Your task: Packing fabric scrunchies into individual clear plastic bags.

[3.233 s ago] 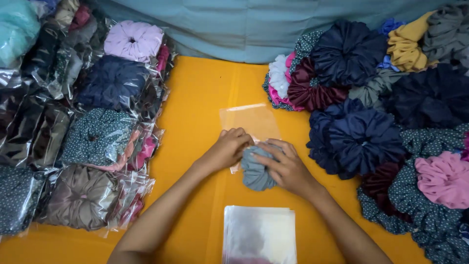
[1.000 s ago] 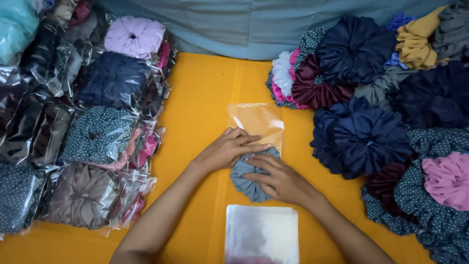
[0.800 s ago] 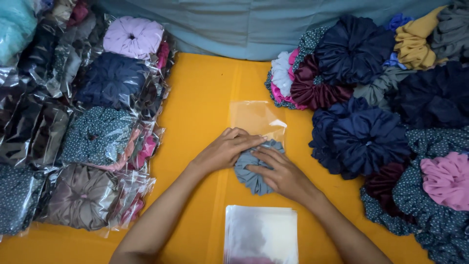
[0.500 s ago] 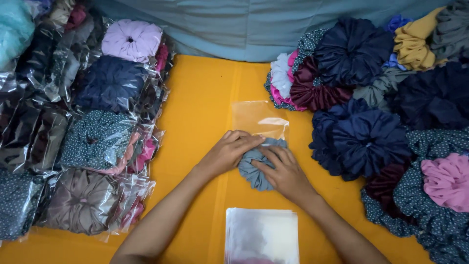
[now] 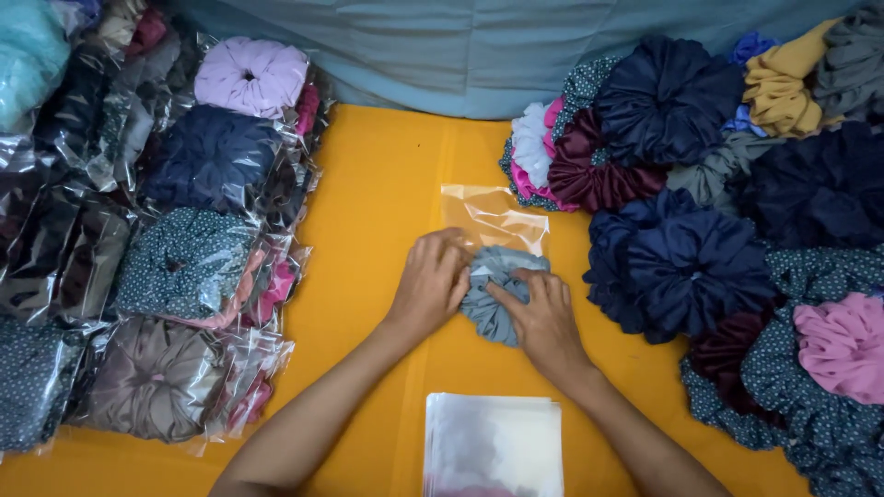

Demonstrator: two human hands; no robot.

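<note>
Head view: a yellow counter point(image 5: 368, 212) runs to a blue-grey cloth backdrop point(image 5: 479, 46) along the top. At centre, the left hand point(image 5: 431, 285) and right hand point(image 5: 543, 317), fingers curled, press a grey scrunchie point(image 5: 493, 299) at the mouth of a clear bag point(image 5: 488, 216). Bagged scrunchies point(image 5: 184, 267) fill the left, loose scrunchies point(image 5: 700, 267) the right, and a stack of clear bags point(image 5: 493, 446) lies at bottom centre.

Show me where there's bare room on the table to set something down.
Bare yellow table lies between the bagged scrunchies and the left hand. A small patch sits right of the bag stack. The loose scrunchie pile crowds the right side.
</note>
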